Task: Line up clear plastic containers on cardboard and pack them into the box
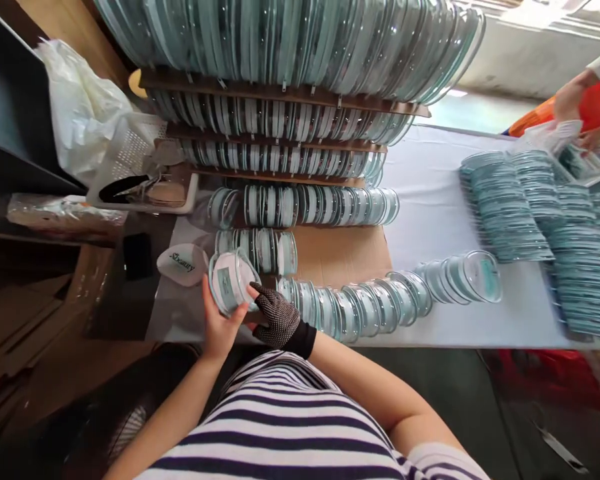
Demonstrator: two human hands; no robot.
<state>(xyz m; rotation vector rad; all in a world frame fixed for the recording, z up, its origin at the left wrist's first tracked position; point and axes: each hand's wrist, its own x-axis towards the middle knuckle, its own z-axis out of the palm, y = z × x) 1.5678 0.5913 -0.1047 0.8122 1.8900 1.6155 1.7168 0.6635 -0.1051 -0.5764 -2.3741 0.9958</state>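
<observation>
A round clear plastic pouch point(226, 281) with a pale teal rim and a white insert is tilted up at the table's near edge. My bare left hand point(221, 320) grips its lower left side, thumb across the front. My right hand point(279, 315), in a black dotted fingerless glove, pinches the pouch's right edge. Right behind it stands a short row of similar pouches point(265, 250). Beside my right hand a curved row of pouches point(365, 310) leans along the front of the table. An oval white piece with printed lettering point(183, 265) lies to the left.
Larger round pouches point(290, 47) stand in rows behind, split by brown strips point(280, 90). A white basket point(145, 160) holds loose pieces at left. Stacked teal pouches point(510, 207) fill the right side of the white table point(420, 207). Another person's hands point(573, 100) work at far right.
</observation>
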